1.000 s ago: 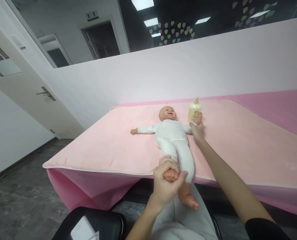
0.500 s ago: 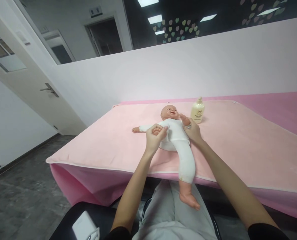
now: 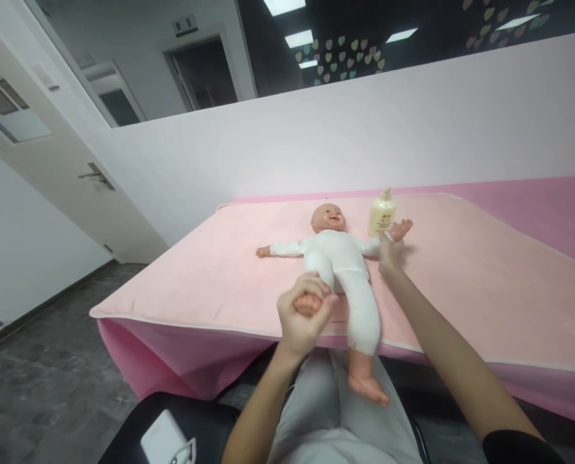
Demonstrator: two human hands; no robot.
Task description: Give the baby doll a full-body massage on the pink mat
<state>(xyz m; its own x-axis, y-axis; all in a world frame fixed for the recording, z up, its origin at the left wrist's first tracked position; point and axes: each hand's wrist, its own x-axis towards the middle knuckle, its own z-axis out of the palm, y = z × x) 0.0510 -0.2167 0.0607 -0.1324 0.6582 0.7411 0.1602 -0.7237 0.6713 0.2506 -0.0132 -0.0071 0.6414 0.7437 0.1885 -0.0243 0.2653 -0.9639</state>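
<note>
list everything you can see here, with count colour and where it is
baby doll: 1, white suit, on its back on the pad, one leg hanging over the near edge
lotion bottle: 1, pale yellow, upright beside the doll's head
changing pad: 1, light pink, over the table
table cover: 1, deeper pink, under the pad
door: 1, white, far left
left hand: 1, closed around the doll's foot
right hand: 1, gripping the doll's wrist near the bottle

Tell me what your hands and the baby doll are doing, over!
Left hand grip shut on doll's foot. Right hand holds doll's wrist by lotion bottle. Doll on its back on pink mat, other leg hanging off the edge.
</note>
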